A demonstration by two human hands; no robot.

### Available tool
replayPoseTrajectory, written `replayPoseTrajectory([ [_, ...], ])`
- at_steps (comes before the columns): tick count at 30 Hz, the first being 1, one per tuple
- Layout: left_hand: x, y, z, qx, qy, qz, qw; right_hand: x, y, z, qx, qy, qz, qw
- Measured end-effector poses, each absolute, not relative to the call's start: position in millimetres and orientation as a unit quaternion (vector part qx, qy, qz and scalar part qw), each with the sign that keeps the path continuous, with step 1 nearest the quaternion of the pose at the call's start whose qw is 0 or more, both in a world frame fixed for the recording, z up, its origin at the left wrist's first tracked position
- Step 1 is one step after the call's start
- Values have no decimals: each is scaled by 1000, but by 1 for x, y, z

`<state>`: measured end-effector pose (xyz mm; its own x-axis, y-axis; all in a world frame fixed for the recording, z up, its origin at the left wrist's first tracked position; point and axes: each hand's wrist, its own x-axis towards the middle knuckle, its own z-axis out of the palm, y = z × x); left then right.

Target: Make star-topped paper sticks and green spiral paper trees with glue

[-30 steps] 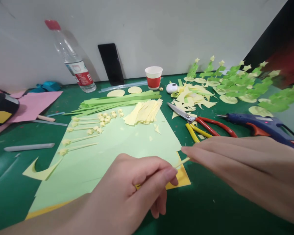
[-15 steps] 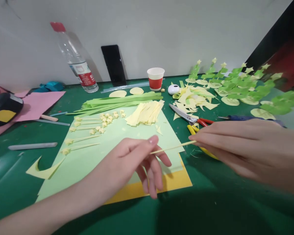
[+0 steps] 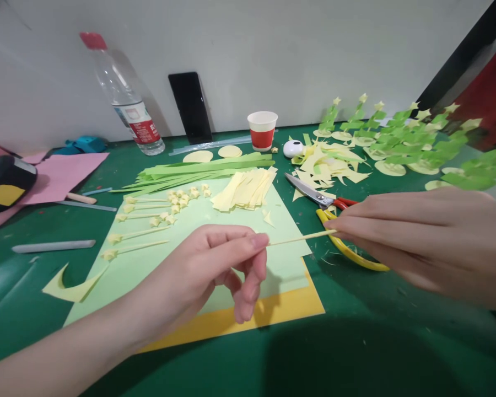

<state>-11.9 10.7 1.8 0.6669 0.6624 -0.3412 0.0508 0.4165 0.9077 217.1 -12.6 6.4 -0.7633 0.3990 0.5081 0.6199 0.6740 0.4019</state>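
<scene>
Between my two hands stretches a thin pale yellow paper stick (image 3: 301, 238). My left hand (image 3: 227, 264) pinches its left end between thumb and index finger, the other fingers curled. The right end is held in the closed fingertips of my right hand (image 3: 413, 242). Below lies a light green sheet (image 3: 190, 281) over a yellow-orange sheet (image 3: 289, 311). On the green sheet are several sticks with star tips (image 3: 111, 254), small folded stars (image 3: 176, 208) and a stack of pale yellow strips (image 3: 246, 189).
Scissors (image 3: 314, 196) with red and yellow handles lie beside my right hand. Behind stand a bottle (image 3: 134, 118), a phone (image 3: 190, 107) and a paper cup (image 3: 262, 135). Paper scraps (image 3: 326, 160) and green paper plants (image 3: 413, 140) are at the right, pink paper (image 3: 70, 171) at the left.
My left thumb and index finger have closed on the stick's left end, and the other fingers have curled in. The stick is now nearly level. My right hand has shifted slightly right.
</scene>
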Motion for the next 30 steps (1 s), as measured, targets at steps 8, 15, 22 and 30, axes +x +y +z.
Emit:
replayPoseTrajectory([
  [8, -11, 13, 2, 472, 345, 215, 782, 223, -11, 10, -285, -895, -298, 170],
  [15, -12, 18, 1, 536, 364, 216, 731, 224, -6, 16, -250, -904, -311, 151],
  [22, -13, 15, 5, 622, 399, 240, 629, 224, -8, 14, -252, -905, -305, 154],
  [30, -14, 3, 2, 897, 312, 303, 82, 217, -13, 10, -309, -912, -187, 195],
])
